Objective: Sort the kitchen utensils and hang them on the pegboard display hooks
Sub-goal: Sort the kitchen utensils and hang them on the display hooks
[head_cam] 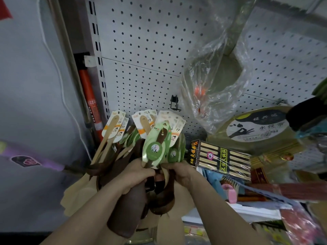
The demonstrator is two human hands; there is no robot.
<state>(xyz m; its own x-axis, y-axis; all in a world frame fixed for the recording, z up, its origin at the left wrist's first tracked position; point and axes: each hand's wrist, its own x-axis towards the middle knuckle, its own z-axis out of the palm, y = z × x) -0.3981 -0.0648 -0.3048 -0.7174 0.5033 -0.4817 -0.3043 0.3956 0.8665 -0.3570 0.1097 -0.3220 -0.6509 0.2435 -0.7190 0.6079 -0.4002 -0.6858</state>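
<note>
At the far left a purple handle (35,160) pokes into view, and behind it the white pegboard (150,41) rises up the back of the display. Low in the middle is the bundle of utensils (134,149): pale wooden spatulas on white cards to the left, dark brown ones below, and green cards fanned out to the right. It is held in front of the pegboard's lower edge, not hung. The left hand (139,174) is clenched round the gathered handles. Just beside it, the right hand (178,172) curls its fingers into the same bundle under the green cards. This looks like the sorting step, with one kind being picked out of the bunch. Next, one carded piece should be pulled free and its card hole threaded onto the bare black hook (175,103) just above. To the right hangs a bagged ladle (221,73), with a box of chopsticks (221,160) below it.
</note>
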